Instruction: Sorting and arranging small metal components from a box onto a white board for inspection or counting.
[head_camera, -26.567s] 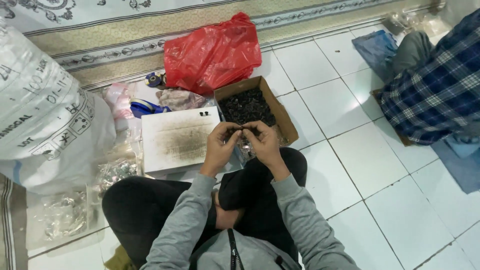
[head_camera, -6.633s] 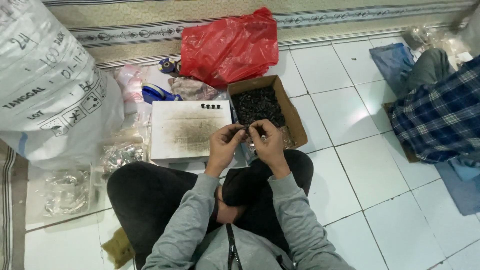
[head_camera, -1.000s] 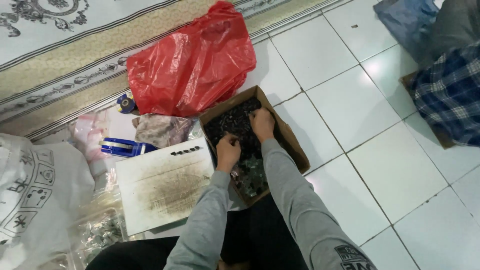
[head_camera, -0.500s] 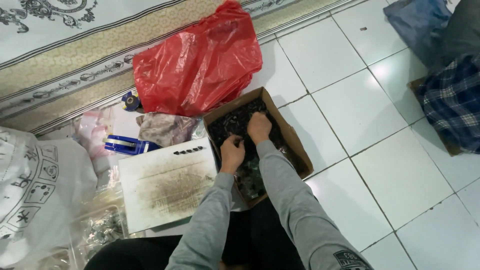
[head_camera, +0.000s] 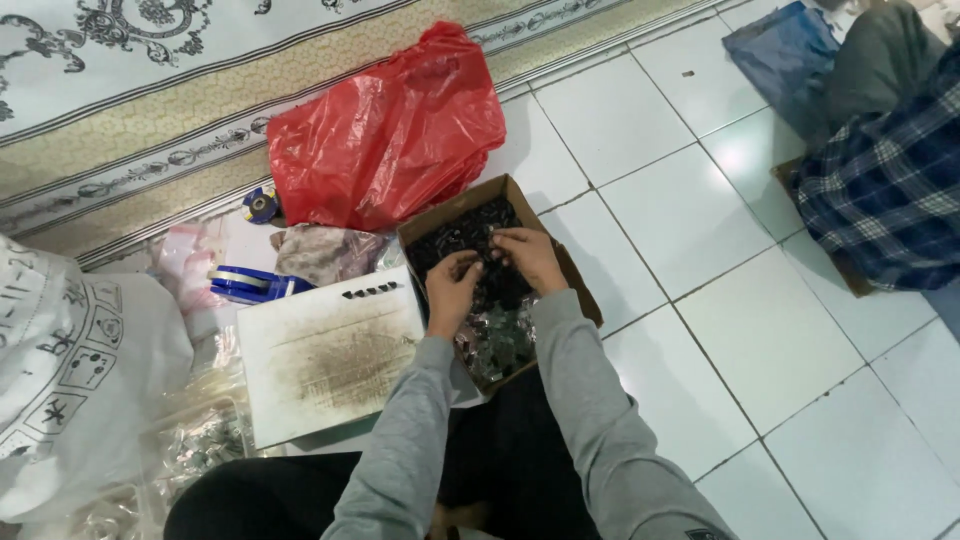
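A brown cardboard box (head_camera: 575, 280) full of small dark parts (head_camera: 455, 232) lies on the white tiled floor in front of me. Both hands are inside it. My left hand (head_camera: 453, 290) is curled on some of the dark parts at the box's left side. My right hand (head_camera: 527, 256) rests on the pile to the right, fingers bent around parts at its tips. Small clear packets (head_camera: 497, 340) fill the near end of the box. A stained white board (head_camera: 330, 355) with a short row of dark parts (head_camera: 372, 290) lies to the left of the box.
A red plastic bag (head_camera: 385, 135) sits behind the box by a patterned carpet (head_camera: 150, 90). A blue tape dispenser (head_camera: 245, 284), a large white sack (head_camera: 70, 380) and clear bags (head_camera: 200, 440) lie at left. Another person in a plaid shirt (head_camera: 885, 190) sits at right.
A few seconds ago my hands worked a small part above my lap. Over the last second both stay in the box, and the right hand has drawn back a little toward the left one.
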